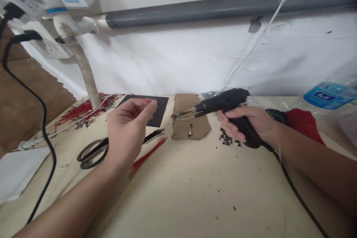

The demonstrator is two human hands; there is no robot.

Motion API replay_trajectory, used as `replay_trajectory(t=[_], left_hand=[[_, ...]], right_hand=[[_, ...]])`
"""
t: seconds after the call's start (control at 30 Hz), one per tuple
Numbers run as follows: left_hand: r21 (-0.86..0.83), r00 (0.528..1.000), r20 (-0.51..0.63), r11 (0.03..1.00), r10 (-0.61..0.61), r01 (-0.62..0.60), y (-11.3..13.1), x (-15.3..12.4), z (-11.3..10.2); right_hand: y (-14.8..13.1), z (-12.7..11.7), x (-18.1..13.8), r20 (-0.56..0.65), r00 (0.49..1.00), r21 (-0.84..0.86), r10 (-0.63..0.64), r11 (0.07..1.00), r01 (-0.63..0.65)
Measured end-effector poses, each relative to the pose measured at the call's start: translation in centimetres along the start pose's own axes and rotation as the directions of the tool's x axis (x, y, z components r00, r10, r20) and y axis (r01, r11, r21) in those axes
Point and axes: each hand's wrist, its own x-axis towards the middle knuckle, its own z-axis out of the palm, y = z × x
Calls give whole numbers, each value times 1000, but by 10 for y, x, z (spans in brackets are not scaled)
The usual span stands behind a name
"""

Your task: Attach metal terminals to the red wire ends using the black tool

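Note:
In my right hand (251, 122) is a black soldering gun (223, 101), its handle wrapped by my fingers. The gun's metal tip points left and reaches the left edge of a piece of cardboard (192, 119). A small metal part (190, 133) lies on that cardboard. My left hand (131, 122) is closed in a pinch on a thin red wire (142, 98), above a black sheet (158, 113). Below my left hand lie black-handled scissors (93, 154), a few black wires (154, 134) and a bundle of red wires (147, 156).
Tangled red wires (80, 113) lie at the back left, beside a corrugated hose (87, 72). Small metal parts (225, 137) sit under the gun. At right are a red cloth-like piece (302, 122) and a blue-labelled plastic package (329, 95). A black cable (41, 108) hangs at left.

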Motion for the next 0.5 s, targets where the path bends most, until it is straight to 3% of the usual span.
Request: replay_trajectory(t=[0.2, 0.5], left_hand=[[4, 991, 103, 997, -82, 82, -6, -4, 4], [2, 982, 147, 993, -117, 118, -17, -4, 5]], right_hand=[[0, -5, -3, -41, 999, -10, 3, 1000, -3], [-3, -6, -7, -57, 998, -20, 7, 1000, -8]])
